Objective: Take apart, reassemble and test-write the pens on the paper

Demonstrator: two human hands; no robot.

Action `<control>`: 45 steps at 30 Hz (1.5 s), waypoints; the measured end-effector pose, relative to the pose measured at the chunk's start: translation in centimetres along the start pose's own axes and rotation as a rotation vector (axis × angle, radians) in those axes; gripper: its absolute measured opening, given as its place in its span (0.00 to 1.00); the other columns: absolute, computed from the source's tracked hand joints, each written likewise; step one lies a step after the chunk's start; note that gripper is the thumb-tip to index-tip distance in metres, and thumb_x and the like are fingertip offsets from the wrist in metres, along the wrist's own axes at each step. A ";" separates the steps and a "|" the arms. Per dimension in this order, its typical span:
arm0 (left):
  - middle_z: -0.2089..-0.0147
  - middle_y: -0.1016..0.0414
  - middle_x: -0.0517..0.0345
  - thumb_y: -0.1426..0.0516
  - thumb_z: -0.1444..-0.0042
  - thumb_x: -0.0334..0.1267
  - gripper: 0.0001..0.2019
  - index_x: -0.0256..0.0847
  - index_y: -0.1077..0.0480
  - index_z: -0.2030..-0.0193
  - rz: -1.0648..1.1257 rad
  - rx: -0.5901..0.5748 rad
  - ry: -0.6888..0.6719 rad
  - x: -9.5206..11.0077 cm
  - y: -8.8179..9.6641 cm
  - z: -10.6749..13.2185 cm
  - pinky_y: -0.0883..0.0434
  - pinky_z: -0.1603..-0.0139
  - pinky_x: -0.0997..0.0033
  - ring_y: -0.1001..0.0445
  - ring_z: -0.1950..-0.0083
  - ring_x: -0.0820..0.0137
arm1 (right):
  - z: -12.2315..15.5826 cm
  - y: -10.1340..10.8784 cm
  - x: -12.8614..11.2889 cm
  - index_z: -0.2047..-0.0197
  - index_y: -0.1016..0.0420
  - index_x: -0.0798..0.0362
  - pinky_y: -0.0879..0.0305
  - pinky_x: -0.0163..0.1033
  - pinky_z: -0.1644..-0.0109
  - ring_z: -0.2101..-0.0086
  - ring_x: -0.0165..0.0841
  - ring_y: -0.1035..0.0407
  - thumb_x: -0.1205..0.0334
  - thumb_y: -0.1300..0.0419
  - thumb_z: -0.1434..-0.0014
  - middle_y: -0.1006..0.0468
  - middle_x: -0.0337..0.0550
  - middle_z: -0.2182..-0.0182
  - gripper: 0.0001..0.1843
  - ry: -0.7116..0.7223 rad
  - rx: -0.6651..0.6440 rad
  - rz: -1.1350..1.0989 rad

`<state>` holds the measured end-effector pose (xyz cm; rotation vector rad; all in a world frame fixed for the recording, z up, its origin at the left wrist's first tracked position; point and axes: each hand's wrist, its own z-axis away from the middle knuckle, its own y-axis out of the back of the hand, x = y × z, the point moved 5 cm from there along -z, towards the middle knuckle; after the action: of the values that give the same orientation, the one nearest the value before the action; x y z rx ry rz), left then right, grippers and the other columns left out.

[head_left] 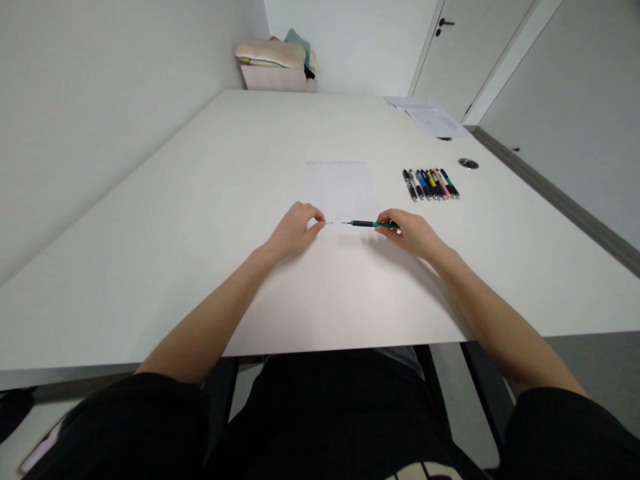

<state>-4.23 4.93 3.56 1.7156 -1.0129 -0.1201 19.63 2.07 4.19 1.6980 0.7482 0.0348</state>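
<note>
My left hand (299, 227) is closed in a pinch above the desk, with thumb and forefinger together on a small pale, pointed piece (329, 223). That piece is too small to name for certain; it looks like the cone tip of a pen. Facing it, my right hand (409, 232) grips a black and green pen (364, 224) near its rear end. The pen lies level and points left, its thin bare refill tip showing. A narrow gap separates the tip from the pale piece. Beneath both is a sheet of paper (337, 187) with a faint line of writing at its top.
To the right lies a row of several pens (430, 185), side by side. More papers (433, 120) rest at the far right of the white desk (210, 200), near a round cable hole (469, 163). A wall borders the left side; folded cloths (273, 53) sit beyond the far edge.
</note>
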 end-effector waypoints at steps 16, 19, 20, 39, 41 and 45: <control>0.65 0.25 0.54 0.49 0.42 0.36 0.07 0.38 0.31 0.65 0.014 0.002 -0.040 1.5 -0.1 0.0 0.36 0.55 0.64 0.34 0.59 0.66 | 0.0 -0.5 -0.2 0.59 0.31 0.50 0.40 0.35 0.68 0.69 0.31 0.31 0.55 0.47 0.40 0.24 0.42 0.66 0.10 0.054 -0.014 0.046; 0.65 0.25 0.55 0.49 0.42 0.36 0.07 0.38 0.31 0.65 0.021 -0.004 -0.036 1.5 -0.2 0.0 0.35 0.56 0.65 0.34 0.59 0.66 | 0.0 -0.5 -0.2 0.59 0.31 0.50 0.40 0.35 0.68 0.70 0.31 0.31 0.55 0.47 0.39 0.24 0.42 0.66 0.10 0.058 -0.016 0.053; 0.65 0.25 0.55 0.48 0.42 0.36 0.07 0.38 0.31 0.65 0.021 -0.010 -0.037 1.6 -0.2 0.0 0.35 0.56 0.65 0.34 0.59 0.66 | 0.0 -0.5 -0.2 0.59 0.31 0.50 0.40 0.35 0.68 0.70 0.31 0.31 0.55 0.47 0.39 0.24 0.42 0.66 0.10 0.060 -0.016 0.056; 0.64 0.24 0.58 0.42 0.46 0.36 0.06 0.40 0.30 0.61 0.160 0.096 0.040 3.8 -0.9 0.3 0.34 0.59 0.69 0.31 0.59 0.68 | 0.0 -0.9 -1.3 0.58 0.30 0.50 0.40 0.35 0.67 0.69 0.32 0.30 0.55 0.47 0.39 0.23 0.42 0.66 0.10 0.108 -0.039 0.074; 0.62 0.24 0.57 0.41 0.47 0.36 0.10 0.40 0.30 0.58 0.166 0.101 0.044 3.6 -0.9 0.3 0.34 0.59 0.69 0.31 0.59 0.69 | 0.1 -0.8 -1.2 0.59 0.30 0.50 0.40 0.35 0.67 0.69 0.31 0.30 0.56 0.47 0.39 0.23 0.42 0.66 0.10 0.105 -0.038 0.067; 0.62 0.24 0.57 0.41 0.48 0.36 0.08 0.40 0.29 0.60 0.124 0.116 0.013 3.2 -0.8 0.3 0.34 0.57 0.67 0.31 0.59 0.68 | 0.2 -0.7 -1.2 0.59 0.31 0.50 0.40 0.35 0.67 0.70 0.31 0.31 0.56 0.47 0.39 0.23 0.42 0.66 0.09 0.098 -0.028 0.057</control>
<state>-1.96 2.61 3.98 1.7501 -1.1320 0.0303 18.45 1.39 4.00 1.7004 0.7682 0.1690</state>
